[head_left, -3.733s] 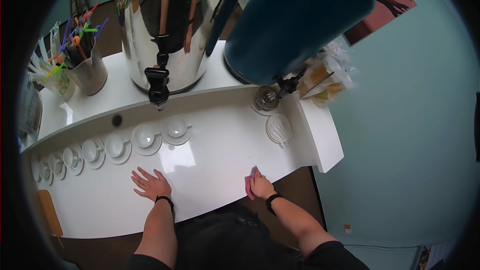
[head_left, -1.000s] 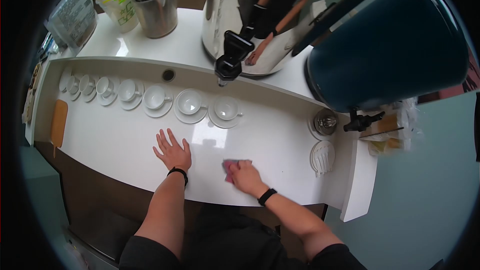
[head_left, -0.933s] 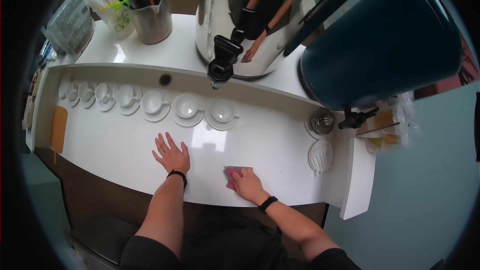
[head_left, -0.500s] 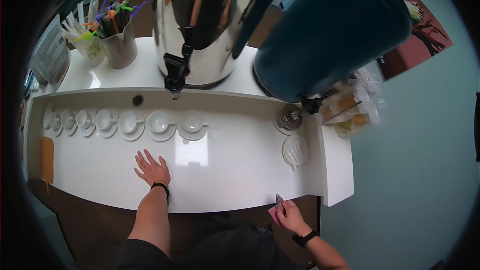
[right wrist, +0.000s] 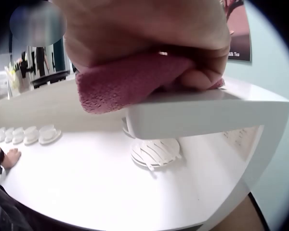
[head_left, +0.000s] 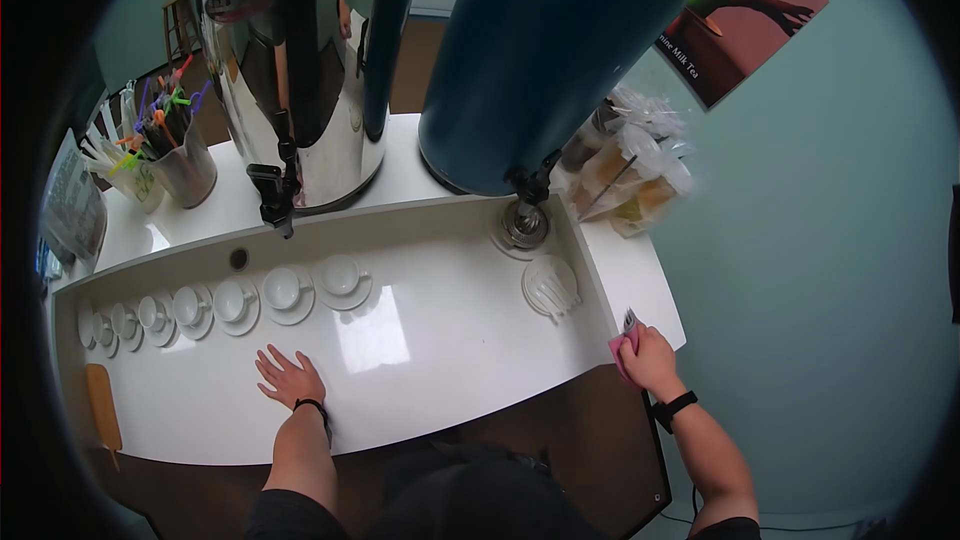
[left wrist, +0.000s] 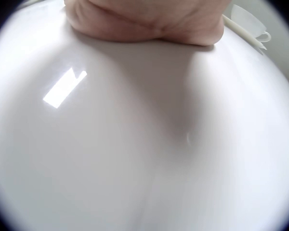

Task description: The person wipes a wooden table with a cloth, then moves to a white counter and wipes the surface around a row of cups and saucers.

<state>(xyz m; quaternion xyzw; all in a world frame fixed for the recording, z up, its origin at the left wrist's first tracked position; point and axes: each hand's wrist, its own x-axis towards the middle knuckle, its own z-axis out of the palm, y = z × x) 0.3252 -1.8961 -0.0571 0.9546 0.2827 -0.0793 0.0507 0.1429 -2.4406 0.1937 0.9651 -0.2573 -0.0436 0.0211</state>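
My right hand (head_left: 652, 360) grips a folded pink cloth (head_left: 622, 352) at the front end of the raised right ledge of the white counter (head_left: 450, 370). In the right wrist view the cloth (right wrist: 130, 79) lies on the ledge top, with the fingers of the hand (right wrist: 149, 29) curled over it. My left hand (head_left: 292, 378) rests flat on the counter with its fingers spread, below the row of cups. The left wrist view shows the heel of that hand (left wrist: 144, 19) pressed on the glossy white surface.
White cups on saucers (head_left: 288, 290) line the counter's back left. A metal juicer (head_left: 524, 225) and stacked plates with white utensils (head_left: 550, 287) stand at the right. Behind are a steel dispenser (head_left: 330, 160), a teal dispenser (head_left: 530, 70) and straw containers (head_left: 185, 172). A wooden board (head_left: 102, 405) lies far left.
My right hand has moved with the cloth from the counter's middle, past its front edge, to the right ledge. The left hand keeps its place on the counter. The head view has shifted.
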